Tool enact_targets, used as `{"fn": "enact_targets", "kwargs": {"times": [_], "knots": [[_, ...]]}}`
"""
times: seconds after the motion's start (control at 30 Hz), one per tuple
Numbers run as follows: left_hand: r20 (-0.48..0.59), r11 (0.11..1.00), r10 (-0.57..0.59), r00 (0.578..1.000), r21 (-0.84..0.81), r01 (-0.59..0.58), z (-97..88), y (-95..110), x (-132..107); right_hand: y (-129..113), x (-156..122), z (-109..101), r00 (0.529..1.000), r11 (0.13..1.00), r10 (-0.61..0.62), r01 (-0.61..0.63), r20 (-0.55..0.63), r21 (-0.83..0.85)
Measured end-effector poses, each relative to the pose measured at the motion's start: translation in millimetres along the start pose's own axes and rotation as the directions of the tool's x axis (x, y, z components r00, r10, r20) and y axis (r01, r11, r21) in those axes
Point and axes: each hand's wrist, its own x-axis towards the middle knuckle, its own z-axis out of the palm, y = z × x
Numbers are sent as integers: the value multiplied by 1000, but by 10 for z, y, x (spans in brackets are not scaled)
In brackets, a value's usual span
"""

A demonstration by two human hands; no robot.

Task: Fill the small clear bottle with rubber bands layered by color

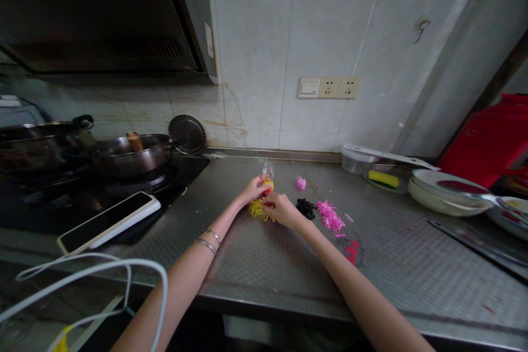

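Note:
My left hand is closed around a small clear plastic bottle lying on the counter, with yellow and red strands at its near end. My right hand is pinched at a loose pile of yellow rubber bands, just below the bottle; its fingertips are partly hidden. To the right of this hand lie a heap of black rubber bands and a heap of pink ones. A small pink lump sits behind the black heap. Nearer the front is a flat red patch.
On the left, a phone on a white power bank lies across the stove edge, near a pan. White cable loops over my left forearm. At right are stacked bowls, a yellow sponge and a long dark utensil.

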Motion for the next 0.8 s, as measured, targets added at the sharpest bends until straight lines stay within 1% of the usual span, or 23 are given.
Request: {"fn": "enact_targets", "kwargs": {"times": [0.13,0.3,0.4,0.47,0.57,0.67,0.73,0.8], "knots": [[-1,1000,-9,1000,-9,9,-2,-12,5,11,14,-40,998,989,46,-38,-53,144],[-4,1000,-8,1000,-4,8,-11,-32,19,32,19,-66,993,965,101,-85,-55,248],[20,1000,20,1000,11,-21,-14,-28,22,59,41,-96,992,949,108,-85,-61,304],[54,999,40,998,26,-41,-13,-7,17,83,84,-156,992,935,112,-84,-62,343],[107,997,36,994,65,-44,-9,46,0,126,207,-335,989,919,126,-90,-71,385],[96,991,53,994,121,-65,-6,89,-16,165,393,-594,984,917,159,-117,-79,381],[58,988,66,996,138,-73,-6,90,-18,177,536,-774,984,942,163,-133,-74,309],[29,990,55,998,125,-58,-5,67,-12,170,681,-933,982,973,170,-154,-77,171]]}}
